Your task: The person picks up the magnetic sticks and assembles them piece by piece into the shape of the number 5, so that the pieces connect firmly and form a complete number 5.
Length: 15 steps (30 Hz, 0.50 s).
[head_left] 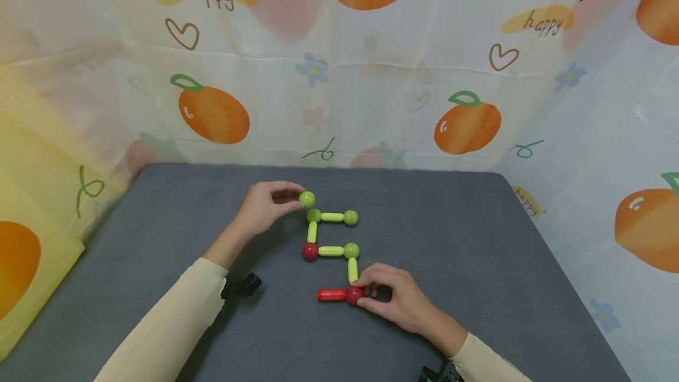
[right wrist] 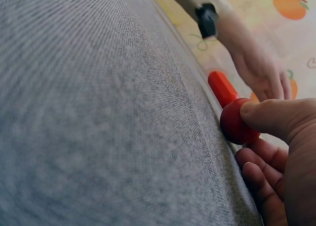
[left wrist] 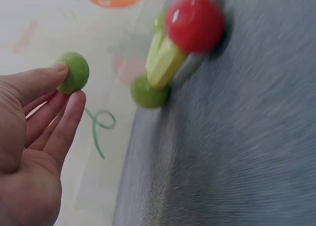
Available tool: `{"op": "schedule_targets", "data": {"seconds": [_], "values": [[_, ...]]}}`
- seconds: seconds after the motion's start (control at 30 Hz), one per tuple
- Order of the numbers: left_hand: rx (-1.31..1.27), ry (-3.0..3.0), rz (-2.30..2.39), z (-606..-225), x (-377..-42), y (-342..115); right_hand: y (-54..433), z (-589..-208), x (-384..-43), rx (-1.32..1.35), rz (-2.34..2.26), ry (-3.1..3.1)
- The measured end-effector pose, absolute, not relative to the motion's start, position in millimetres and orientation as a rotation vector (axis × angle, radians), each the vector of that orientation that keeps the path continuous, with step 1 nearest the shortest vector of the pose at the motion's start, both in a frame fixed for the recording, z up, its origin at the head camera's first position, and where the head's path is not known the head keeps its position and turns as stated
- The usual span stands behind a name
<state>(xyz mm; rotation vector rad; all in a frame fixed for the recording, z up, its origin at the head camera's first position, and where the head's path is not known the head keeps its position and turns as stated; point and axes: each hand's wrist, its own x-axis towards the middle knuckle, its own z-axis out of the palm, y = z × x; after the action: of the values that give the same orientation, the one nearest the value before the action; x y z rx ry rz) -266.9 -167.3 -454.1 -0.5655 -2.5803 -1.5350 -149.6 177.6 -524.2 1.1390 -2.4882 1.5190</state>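
Note:
My left hand pinches a loose green ball between thumb and fingers, above the table; the left wrist view shows this green ball too. Below it lies an S-shaped chain of balls and rods. Its top has a green ball, a yellow-green rod and another green ball. A red ball marks the left bend, and a green ball the right one. At the lower end my right hand grips a red ball, from which a red rod points left.
The chain lies on a dark grey table. Behind it hangs a pale curtain printed with oranges. A black wrist camera sits on the left wrist, and another black device on the right.

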Motion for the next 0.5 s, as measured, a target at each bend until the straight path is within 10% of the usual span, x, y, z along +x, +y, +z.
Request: {"op": "schedule_targets", "data": {"seconds": [0.5], "values": [[-0.752, -2.545, -1.644, -467.1, -193.0, -178.5, 179.6, -523.6, -149.0, 1.115, 1.518, -2.495]]}}
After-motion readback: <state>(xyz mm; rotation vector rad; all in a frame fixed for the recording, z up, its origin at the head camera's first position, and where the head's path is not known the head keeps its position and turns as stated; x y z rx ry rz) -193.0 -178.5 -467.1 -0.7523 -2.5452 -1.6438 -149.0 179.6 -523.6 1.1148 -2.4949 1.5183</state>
